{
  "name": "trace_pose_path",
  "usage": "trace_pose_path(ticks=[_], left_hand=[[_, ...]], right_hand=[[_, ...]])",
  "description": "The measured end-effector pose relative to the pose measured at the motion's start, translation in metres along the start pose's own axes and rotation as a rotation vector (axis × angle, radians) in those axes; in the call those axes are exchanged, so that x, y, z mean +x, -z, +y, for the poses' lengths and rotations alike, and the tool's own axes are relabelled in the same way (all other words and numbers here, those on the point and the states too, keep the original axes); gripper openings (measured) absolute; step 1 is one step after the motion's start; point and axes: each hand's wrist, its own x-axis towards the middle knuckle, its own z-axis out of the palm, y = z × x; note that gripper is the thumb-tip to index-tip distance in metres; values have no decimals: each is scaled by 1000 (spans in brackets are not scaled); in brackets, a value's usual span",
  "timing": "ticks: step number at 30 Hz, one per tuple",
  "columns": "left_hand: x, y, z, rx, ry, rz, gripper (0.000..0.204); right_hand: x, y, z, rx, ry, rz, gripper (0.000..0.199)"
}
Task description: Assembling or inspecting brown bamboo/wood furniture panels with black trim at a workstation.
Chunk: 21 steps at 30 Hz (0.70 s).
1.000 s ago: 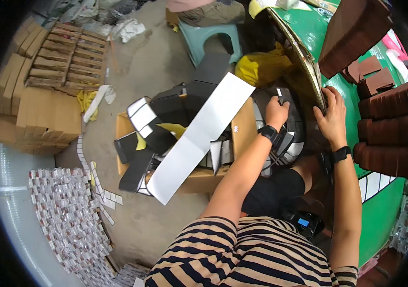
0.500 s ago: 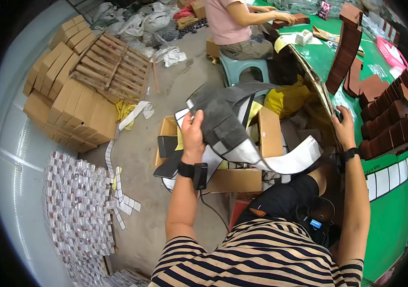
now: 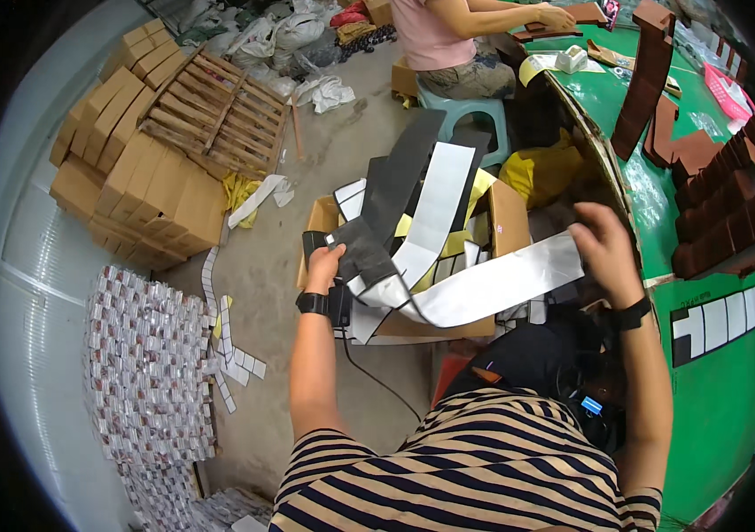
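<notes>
At the cardboard box [image 3: 509,222] | left grip [image 3: 324,266]: holding black-and-white strip [image 3: 493,291] | right grip [image 3: 611,252]: by white end, can't tell if holding

1. Bright, diffuse light reaches the left hand [image 3: 325,266] and right hand [image 3: 610,255].
2. The white strip [image 3: 502,282] between them gleams.
3. Glare spots the green table [image 3: 719,417] beyond the right hand.
4. Pale streaks line the wall [image 3: 23,372] left of the left hand.
5. Away from the hands, edges bend toward black corners.
</notes>
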Motion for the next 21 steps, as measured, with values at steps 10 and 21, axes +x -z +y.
trace_pose_path(ticks=[10, 21], left_hand=[[-62, -58, 48, -441, -254, 53, 28], [-62, -45, 41, -424, -272, -75, 28]], right_hand=[[-46, -105, -43, -268, 483, -589, 55], [-36, -95, -36, 24, -21, -567, 17]])
